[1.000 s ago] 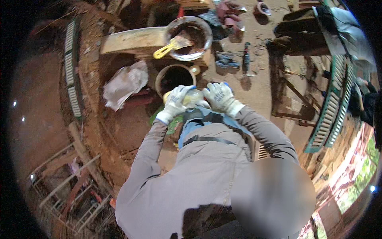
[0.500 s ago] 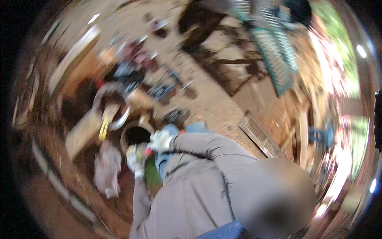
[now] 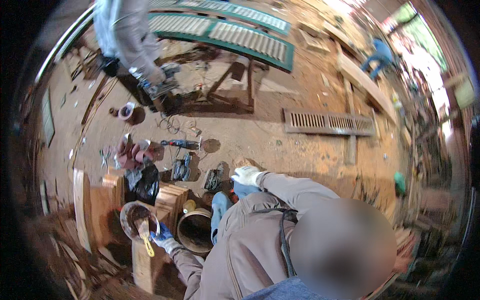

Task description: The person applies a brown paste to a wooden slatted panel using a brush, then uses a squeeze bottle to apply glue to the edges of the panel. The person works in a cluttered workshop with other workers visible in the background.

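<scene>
Left hand [image 3: 165, 241] now off bucket [image 3: 196, 231], grip closed on brush [image 3: 145, 235] in bowl [image 3: 136, 220]; right hand [image 3: 246, 176] swung aside, grip state cannot tell

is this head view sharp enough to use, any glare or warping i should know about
Head view: mostly sharp at the centre, where the gloved left hand by the metal bowl and the gloved right hand read clearly; fisheye bending curves the green louvred shutter and darkens the rim; sunlight blows out the upper right; a blurred patch covers the lower middle.
</scene>
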